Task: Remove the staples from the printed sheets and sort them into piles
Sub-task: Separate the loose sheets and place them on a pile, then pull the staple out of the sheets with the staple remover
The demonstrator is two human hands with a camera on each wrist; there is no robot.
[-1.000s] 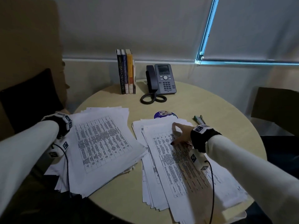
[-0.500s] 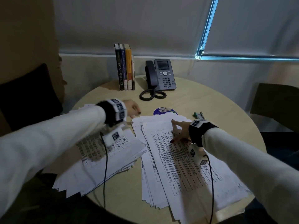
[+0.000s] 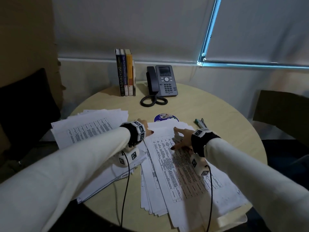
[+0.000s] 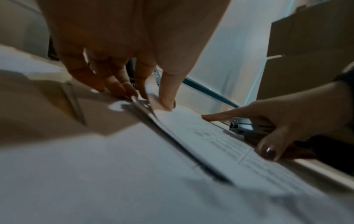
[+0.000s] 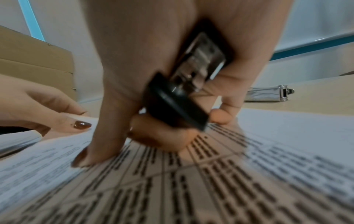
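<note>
In the head view, the right pile [image 3: 184, 178] was spread over the near right of the round table [image 3: 217, 113], its top corner lying between the two hands. The left hand [image 3: 145, 127] was placed at that corner's 9 o'clock edge, fingertips on the paper. The right hand [image 3: 181, 138] was laid at the sheet's 3 o'clock side, index finger and thumb stretched onto the print. The left pile [image 3: 90, 131] was fanned out under the left forearm. Bare table was seen toward 12 o'clock, up to the phone [image 3: 163, 81] and books [image 3: 125, 72].

In the left wrist view, the left hand [image 4: 134, 45] was seen with thumb and fingers pinching the raised sheet edge [image 4: 153, 109]. The right hand [image 4: 287, 121] was seen at 3 o'clock, pressed on the sheet.

In the right wrist view, a staple remover [image 5: 187, 84] was gripped in the curled fingers of the right hand [image 5: 172, 75], while its thumb was pressed flat on the printed sheet [image 5: 210, 181]. The left hand [image 5: 47, 109] was seen at 9 o'clock. A metal tool [image 5: 268, 94] lay on the table at 2 o'clock.
</note>
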